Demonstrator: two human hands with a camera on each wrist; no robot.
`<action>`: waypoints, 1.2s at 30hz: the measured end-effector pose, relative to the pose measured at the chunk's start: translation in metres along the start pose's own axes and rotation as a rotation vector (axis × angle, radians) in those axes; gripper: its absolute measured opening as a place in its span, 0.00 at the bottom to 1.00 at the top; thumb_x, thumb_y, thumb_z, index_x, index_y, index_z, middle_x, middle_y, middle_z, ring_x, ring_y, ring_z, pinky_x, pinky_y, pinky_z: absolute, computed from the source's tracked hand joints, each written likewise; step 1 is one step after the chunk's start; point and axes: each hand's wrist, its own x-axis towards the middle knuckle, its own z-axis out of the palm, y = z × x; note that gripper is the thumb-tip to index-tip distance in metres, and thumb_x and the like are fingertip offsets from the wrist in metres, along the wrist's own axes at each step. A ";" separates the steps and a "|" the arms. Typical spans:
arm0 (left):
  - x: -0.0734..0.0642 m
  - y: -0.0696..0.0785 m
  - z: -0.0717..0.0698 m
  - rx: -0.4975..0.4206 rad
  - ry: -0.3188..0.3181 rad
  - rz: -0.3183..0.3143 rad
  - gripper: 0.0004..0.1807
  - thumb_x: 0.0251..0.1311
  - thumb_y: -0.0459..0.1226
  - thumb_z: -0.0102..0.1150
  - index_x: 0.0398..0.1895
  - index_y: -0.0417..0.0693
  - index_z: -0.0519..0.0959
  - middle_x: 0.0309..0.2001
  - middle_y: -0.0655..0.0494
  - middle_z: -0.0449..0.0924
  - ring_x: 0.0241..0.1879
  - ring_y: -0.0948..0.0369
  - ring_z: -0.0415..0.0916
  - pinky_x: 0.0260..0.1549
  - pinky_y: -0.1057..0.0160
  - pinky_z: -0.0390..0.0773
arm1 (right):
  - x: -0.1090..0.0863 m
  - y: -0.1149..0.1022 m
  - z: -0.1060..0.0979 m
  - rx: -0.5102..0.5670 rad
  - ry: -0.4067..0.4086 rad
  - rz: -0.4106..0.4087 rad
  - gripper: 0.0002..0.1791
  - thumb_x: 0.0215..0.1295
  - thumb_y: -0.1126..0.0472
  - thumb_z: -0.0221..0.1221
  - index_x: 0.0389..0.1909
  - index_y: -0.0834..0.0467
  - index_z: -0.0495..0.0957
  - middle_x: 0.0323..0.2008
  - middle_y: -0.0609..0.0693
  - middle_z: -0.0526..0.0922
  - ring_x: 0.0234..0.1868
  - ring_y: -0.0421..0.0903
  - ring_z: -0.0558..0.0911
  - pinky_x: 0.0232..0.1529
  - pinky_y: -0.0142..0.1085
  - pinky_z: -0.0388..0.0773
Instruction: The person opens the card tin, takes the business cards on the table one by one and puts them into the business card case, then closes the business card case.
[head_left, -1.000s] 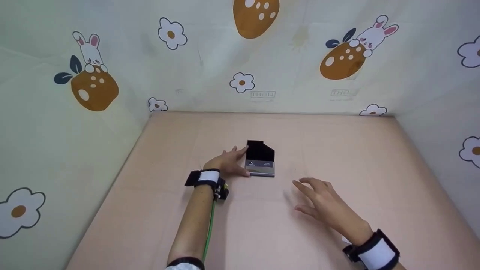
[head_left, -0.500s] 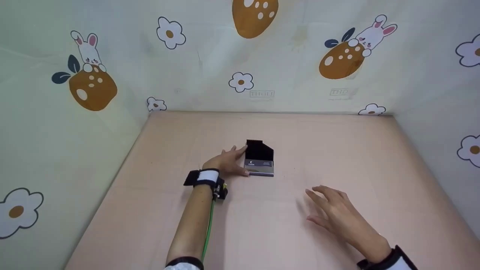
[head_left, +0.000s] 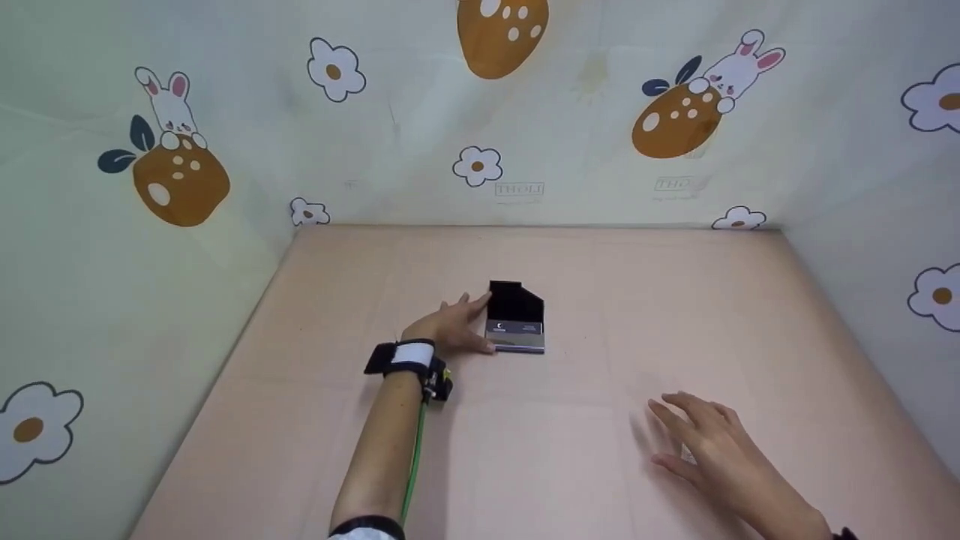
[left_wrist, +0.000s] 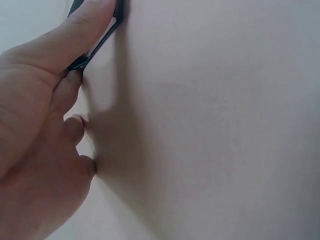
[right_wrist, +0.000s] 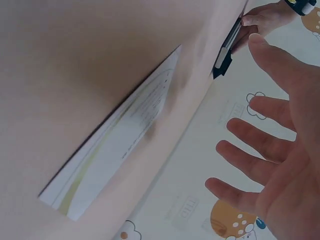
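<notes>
My left hand [head_left: 452, 327] holds a black-and-silver business card case [head_left: 515, 342] by its left side, thumb at the near corner and a finger along the raised lid. The case lies on the table with its lid up, and a dark printed strip shows above the silver front. In the left wrist view the thumb covers much of the case. My right hand [head_left: 720, 450] hovers at the lower right, fingers spread and holding nothing. Below it, a white business card [right_wrist: 117, 140] with a green stripe lies on the table; in the head view the hand hides nearly all of it.
A pale pink cloth covers the table [head_left: 390, 270]. Light fabric walls [head_left: 405, 150] with rabbit, fruit and flower prints stand at the back and both sides. A green cable [head_left: 415, 465] runs along the left forearm from the wrist camera.
My right hand has moved down and to the right, away from the card case and towards the card. The left hand stays on the case, which has not moved on the table.
</notes>
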 end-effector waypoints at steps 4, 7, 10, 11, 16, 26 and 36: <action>0.000 -0.001 0.001 -0.002 0.003 -0.005 0.58 0.50 0.55 0.74 0.79 0.78 0.45 0.82 0.48 0.35 0.79 0.36 0.30 0.73 0.28 0.38 | -0.009 0.004 -0.003 0.030 0.020 -0.028 0.33 0.54 0.42 0.71 0.55 0.59 0.81 0.51 0.56 0.82 0.51 0.51 0.82 0.46 0.49 0.78; 0.001 -0.001 0.001 -0.002 0.002 -0.011 0.58 0.50 0.56 0.74 0.79 0.78 0.45 0.82 0.49 0.35 0.80 0.37 0.30 0.73 0.29 0.37 | -0.015 0.005 -0.007 0.051 0.011 -0.013 0.32 0.59 0.39 0.66 0.56 0.58 0.80 0.52 0.55 0.82 0.51 0.51 0.81 0.47 0.48 0.76; 0.001 -0.001 0.001 -0.007 -0.002 -0.011 0.58 0.50 0.56 0.74 0.79 0.79 0.45 0.82 0.49 0.35 0.80 0.37 0.29 0.74 0.29 0.36 | -0.021 0.003 -0.010 0.061 0.000 0.015 0.33 0.57 0.39 0.67 0.58 0.57 0.80 0.54 0.53 0.82 0.52 0.50 0.81 0.49 0.44 0.73; 0.001 -0.001 0.002 -0.007 -0.004 -0.007 0.57 0.50 0.56 0.74 0.79 0.78 0.45 0.82 0.49 0.35 0.80 0.37 0.29 0.74 0.29 0.37 | -0.023 0.002 -0.011 0.059 0.001 0.021 0.34 0.58 0.38 0.66 0.58 0.56 0.80 0.54 0.53 0.82 0.51 0.49 0.81 0.49 0.41 0.72; 0.003 -0.002 0.002 -0.019 -0.014 -0.011 0.57 0.51 0.55 0.74 0.79 0.78 0.46 0.82 0.50 0.35 0.80 0.38 0.29 0.74 0.30 0.38 | -0.035 0.003 -0.014 0.061 0.011 0.019 0.38 0.67 0.31 0.49 0.61 0.57 0.77 0.56 0.54 0.81 0.52 0.49 0.80 0.53 0.33 0.67; 0.000 -0.002 -0.002 -0.012 -0.002 0.008 0.58 0.51 0.55 0.73 0.79 0.77 0.45 0.82 0.48 0.35 0.79 0.36 0.29 0.74 0.29 0.37 | -0.061 0.008 -0.024 0.073 -0.232 0.268 0.47 0.37 0.49 0.80 0.64 0.56 0.75 0.58 0.54 0.81 0.48 0.52 0.81 0.40 0.52 0.83; 0.000 -0.002 0.001 -0.021 -0.010 0.008 0.58 0.50 0.55 0.73 0.79 0.76 0.45 0.82 0.48 0.34 0.79 0.36 0.28 0.74 0.29 0.35 | -0.083 0.023 -0.021 0.119 -0.208 0.267 0.45 0.40 0.56 0.80 0.63 0.61 0.76 0.53 0.58 0.83 0.43 0.52 0.85 0.36 0.50 0.86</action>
